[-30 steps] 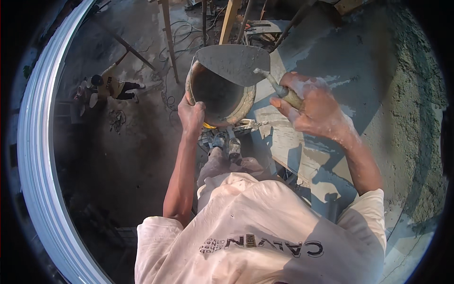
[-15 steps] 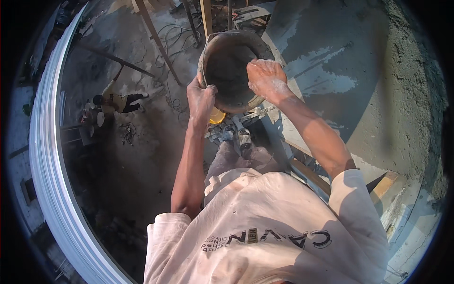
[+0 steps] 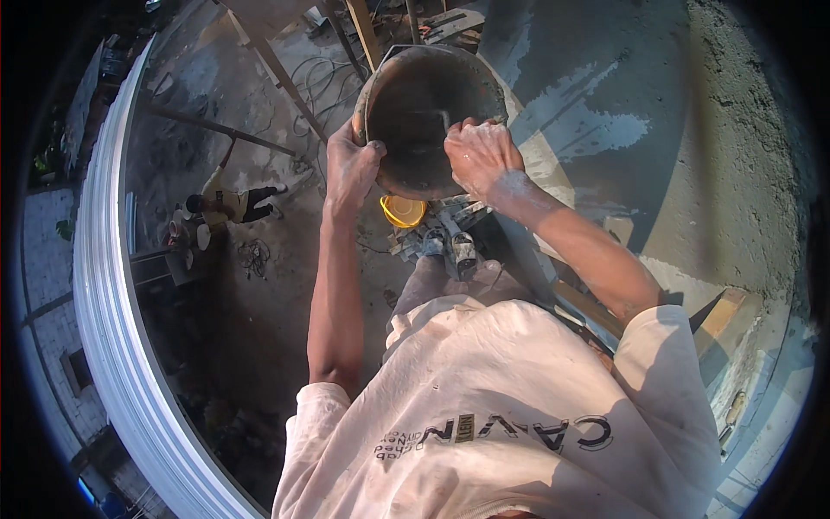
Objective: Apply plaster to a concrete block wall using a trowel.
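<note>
A dark, mortar-crusted bucket (image 3: 373,97) is held up in front of me, its mouth facing me. My left hand (image 3: 353,169) is closed on its left rim, thumb over the edge. My right hand (image 3: 486,160) is a closed fist at the lower right of the mouth, whitened with dried mortar. From that fist a thin bent metal neck (image 3: 445,118) runs into the bucket, like that of a trowel; its blade is hard to make out in the shadow. What lies deep inside the bucket is too dark to tell.
Below the bucket is a yellow pail (image 3: 403,210) beside my feet, which stand on narrow boards. A grey plastered surface (image 3: 571,95) spreads along the right. Corrugated metal sheeting (image 3: 104,285) curves down the left. Wooden props (image 3: 363,33) rise ahead; another person (image 3: 232,203) is far below.
The bucket has shifted slightly left, and more of the yellow pail shows beneath it. My right fist has moved a little down and left, baring the metal neck inside the bucket.
</note>
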Demonstrator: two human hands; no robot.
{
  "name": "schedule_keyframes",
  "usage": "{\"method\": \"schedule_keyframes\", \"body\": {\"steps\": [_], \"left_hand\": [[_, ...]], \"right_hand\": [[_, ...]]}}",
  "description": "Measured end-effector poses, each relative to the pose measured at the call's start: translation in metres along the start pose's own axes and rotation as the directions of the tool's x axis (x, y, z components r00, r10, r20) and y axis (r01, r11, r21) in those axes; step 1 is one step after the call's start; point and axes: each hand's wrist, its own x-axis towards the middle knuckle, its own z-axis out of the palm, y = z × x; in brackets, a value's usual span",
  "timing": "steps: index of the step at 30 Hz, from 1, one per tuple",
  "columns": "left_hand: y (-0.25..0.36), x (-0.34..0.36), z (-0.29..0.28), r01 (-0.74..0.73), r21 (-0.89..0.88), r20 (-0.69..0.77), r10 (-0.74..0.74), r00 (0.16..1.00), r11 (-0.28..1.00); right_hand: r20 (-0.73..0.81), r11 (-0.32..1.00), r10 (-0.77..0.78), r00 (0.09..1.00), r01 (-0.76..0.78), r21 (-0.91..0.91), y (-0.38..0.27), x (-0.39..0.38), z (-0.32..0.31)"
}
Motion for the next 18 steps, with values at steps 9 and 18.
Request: {"method": "schedule_keyframes", "body": {"steps": [9, 18], "left_hand": [[0.005, 0.001, 0.014, -0.071, 0.001, 0.031, 0.071, 0.997, 0.997], [0.016, -0.004, 0.023, -0.097, 0.058, 0.025, 0.096, 0.995, 0.994]], "right_hand": [[-0.141, 0.984, 0.177, 0.974, -0.179, -0.001, 0.011, 0.007, 0.002], [-0.268, 0.975, 0.194, 0.944, -0.214, -0.051, 0.022, 0.004, 0.008]]}}
